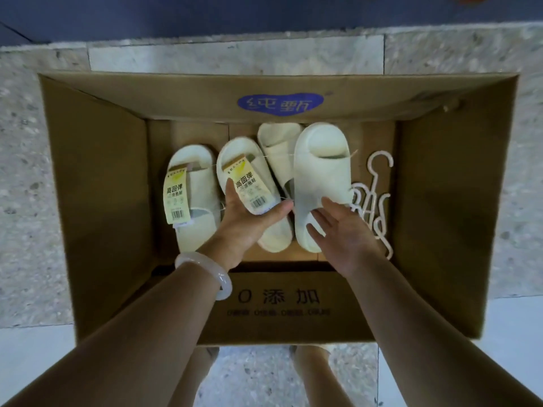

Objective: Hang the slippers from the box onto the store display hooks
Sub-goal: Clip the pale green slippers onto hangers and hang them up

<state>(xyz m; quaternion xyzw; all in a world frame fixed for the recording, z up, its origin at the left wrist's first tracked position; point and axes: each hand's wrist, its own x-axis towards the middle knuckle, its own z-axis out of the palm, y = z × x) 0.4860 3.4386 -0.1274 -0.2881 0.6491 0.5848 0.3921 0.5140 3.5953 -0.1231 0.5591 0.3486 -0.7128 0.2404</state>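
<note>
In the box (97, 171), your left hand (249, 218) holds a tagged slipper (252, 183); beside it your open right hand (343, 224) touches another slipper (321, 177).

A: How's the light?
B: Dim and soft. The cardboard box (97, 183) is the darkest part; its left inner wall sits in deep shadow, while the stone floor (26, 177) outside the box is paler and evenly lit.
A: Any glare?
B: None. The cream slippers (320, 177) inside the box are the brightest things there.
A: Sharpness?
B: Soft overall. Print on the box's near flap is smeared, and the pale hangers (379, 201) at the box's right wall blur together. The box's rim bows outward, wide-angle distortion.
</note>
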